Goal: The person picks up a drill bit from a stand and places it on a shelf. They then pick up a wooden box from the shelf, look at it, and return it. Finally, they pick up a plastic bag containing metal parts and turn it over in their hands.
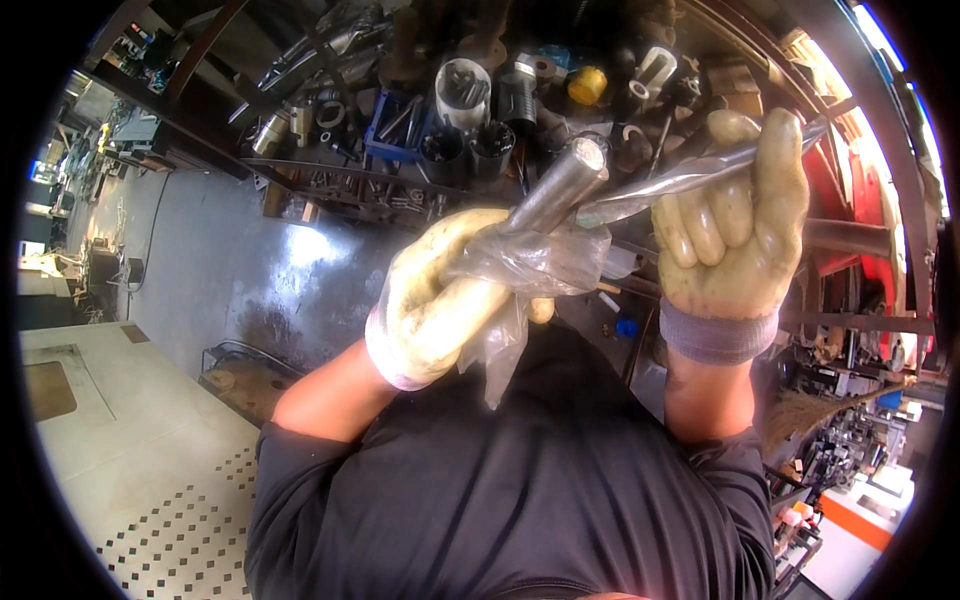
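My left hand [435, 290], in a pale yellow coated glove with a grey cuff, is closed around a thick round metal bar [558, 188]. Crumpled clear plastic film [535, 262] wraps the bar below its bare upper end, and a loose tail of it hangs under the hand. From beside the bar, a shiny grey twisted strip [680, 178], which looks like stretched plastic film, runs up to the right. My right hand [735, 215], gloved alike, pinches the strip's far part between thumb and forefinger, its other fingers curled.
Beyond my hands, a dark shelf holds a white cup [462, 92] of metal pieces, a blue bin [394, 128], a yellow round part [587, 86] and several metal rings and rods. A pale cabinet [150, 430] stands at left. Red machinery [850, 200] is at right.
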`<state>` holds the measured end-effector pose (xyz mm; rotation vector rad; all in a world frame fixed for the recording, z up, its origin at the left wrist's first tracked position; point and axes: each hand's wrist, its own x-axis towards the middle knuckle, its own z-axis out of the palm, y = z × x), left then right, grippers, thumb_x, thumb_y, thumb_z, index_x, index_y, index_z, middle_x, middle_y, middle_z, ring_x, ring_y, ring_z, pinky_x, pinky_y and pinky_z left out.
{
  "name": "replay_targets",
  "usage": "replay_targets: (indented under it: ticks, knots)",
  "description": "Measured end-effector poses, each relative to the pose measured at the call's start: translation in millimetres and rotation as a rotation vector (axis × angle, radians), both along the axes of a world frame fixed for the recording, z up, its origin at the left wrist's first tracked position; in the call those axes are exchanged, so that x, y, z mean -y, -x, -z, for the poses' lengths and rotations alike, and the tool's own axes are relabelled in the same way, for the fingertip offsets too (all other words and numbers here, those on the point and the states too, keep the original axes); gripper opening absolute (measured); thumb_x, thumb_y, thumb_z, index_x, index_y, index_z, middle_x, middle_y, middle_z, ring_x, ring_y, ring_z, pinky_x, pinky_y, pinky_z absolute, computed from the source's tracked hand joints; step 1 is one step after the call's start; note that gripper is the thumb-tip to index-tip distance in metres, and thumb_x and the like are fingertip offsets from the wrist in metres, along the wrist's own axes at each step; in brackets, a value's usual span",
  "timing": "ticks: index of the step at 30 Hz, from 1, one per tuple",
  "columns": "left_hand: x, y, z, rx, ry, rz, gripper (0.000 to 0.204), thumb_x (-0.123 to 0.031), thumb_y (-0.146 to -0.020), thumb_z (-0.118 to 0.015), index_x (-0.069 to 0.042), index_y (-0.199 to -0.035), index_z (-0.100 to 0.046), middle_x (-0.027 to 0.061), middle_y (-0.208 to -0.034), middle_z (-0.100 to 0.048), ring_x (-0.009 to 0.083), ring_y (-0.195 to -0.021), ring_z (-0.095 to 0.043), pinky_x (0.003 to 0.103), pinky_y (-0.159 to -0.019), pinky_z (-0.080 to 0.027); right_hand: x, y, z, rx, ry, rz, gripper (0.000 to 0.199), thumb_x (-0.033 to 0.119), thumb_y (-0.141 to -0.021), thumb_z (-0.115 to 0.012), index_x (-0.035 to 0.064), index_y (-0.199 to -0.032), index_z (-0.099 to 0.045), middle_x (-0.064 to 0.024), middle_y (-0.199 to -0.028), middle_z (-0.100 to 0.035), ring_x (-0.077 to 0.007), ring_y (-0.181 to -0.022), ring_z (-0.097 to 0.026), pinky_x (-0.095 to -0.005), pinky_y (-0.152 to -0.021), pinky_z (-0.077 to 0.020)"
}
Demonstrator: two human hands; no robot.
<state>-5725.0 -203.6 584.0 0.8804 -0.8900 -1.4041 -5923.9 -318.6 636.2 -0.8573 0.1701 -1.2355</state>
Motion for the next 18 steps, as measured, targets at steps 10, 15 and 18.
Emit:
replay_targets:
  ticks: [10, 15, 18]
  knots:
    - [1.5, -0.9, -2.4, -0.003, -0.006, 0.023, 0.055, -0.035, -0.098, -0.066, 0.006, -0.133, -0.055, 0.0137, -0.089, -0.073, 0.0155, -0.069, -0.069, 0.025, -0.062, -0.054, 4.9, 1.7, 2.4, -0.005, 0.026, -0.034, 0.053, 0.034, -0.117, -0.036, -0.0084, -0.123, -0.067, 0.0107, -0.049, -0.018, -0.0042, -0.038, -0.013, -0.0246, -0.036, -0.0169]
    - [1.0, 2.7, -0.9, -0.032, -0.007, 0.001, 0.052, -0.033, -0.097, -0.066, 0.005, -0.131, -0.055, 0.0137, -0.087, -0.072, 0.0166, -0.07, -0.069, 0.025, -0.063, -0.054, 2.0, 1.0, -2.4, -0.023, -0.01, 0.033, 0.054, 0.034, -0.118, -0.035, -0.0088, -0.121, -0.067, 0.0101, -0.048, -0.019, -0.0044, -0.038, -0.013, -0.025, -0.036, -0.0174]
    - [2.6, 1.2, 0.5, -0.011, 0.005, 0.023, 0.049, -0.031, -0.098, -0.065, 0.005, -0.13, -0.056, 0.0143, -0.087, -0.072, 0.0179, -0.07, -0.07, 0.026, -0.063, -0.055, 3.4, 4.0, -2.4, -0.022, -0.015, 0.019, 0.054, 0.035, -0.118, -0.036, -0.0089, -0.12, -0.068, 0.0099, -0.048, -0.019, -0.0046, -0.038, -0.014, -0.0249, -0.036, -0.0183]
